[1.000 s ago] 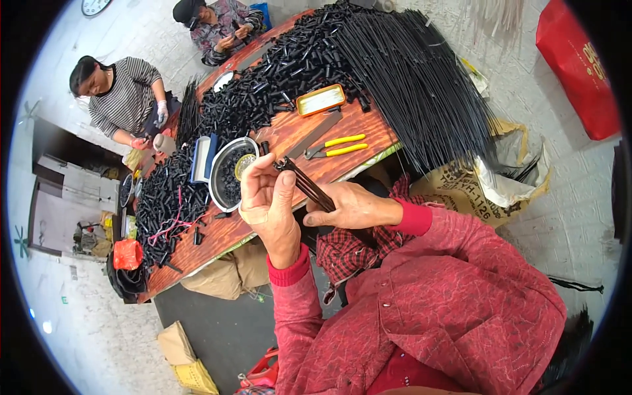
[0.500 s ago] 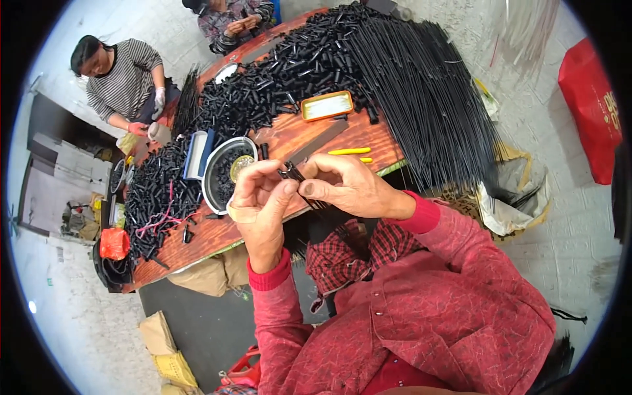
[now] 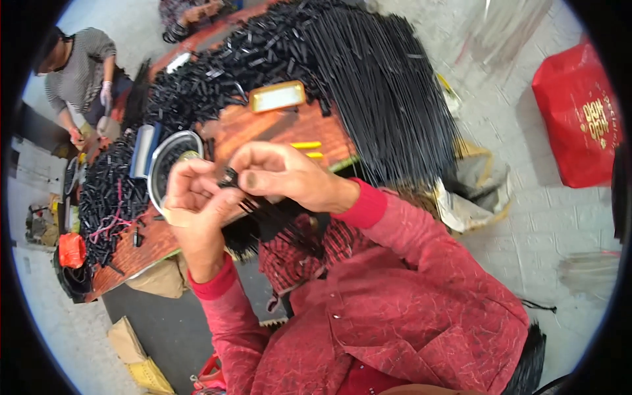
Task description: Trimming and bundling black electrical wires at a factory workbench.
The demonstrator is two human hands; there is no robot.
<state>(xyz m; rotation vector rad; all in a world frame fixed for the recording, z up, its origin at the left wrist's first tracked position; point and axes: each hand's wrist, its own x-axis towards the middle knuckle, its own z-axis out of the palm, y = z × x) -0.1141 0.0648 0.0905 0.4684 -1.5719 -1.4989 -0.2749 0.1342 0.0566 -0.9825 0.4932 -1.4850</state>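
Note:
My left hand [image 3: 196, 209], with a tan strip round its thumb side, has its fingers curled beside a small black plastic piece [image 3: 228, 178]. Pinched between thumb and fingers, that piece is in my right hand [image 3: 289, 176] too. From it thin black strands [image 3: 266, 214] run down toward my lap, over red checked cloth [image 3: 289, 260]. Exactly how the piece and the strands join is hidden by my fingers and blurred. Just beyond my left hand stands a bowl [image 3: 153, 187] with small black parts.
Black tubular parts [image 3: 230, 72] pile over the wooden table [image 3: 253, 128], beside long black rods [image 3: 382, 92]. A yellow-rimmed tray [image 3: 276, 97] and yellow-handled tool [image 3: 306, 145] lie beyond my hands. Two people work across the table, one in a striped top [image 3: 82, 69]. A red bag [image 3: 576, 118] stands right.
The view has swung so that table, hands and piles sit further left, and more of the red bag shows. Both hands stay together at the black piece, with the fingers slightly shifted.

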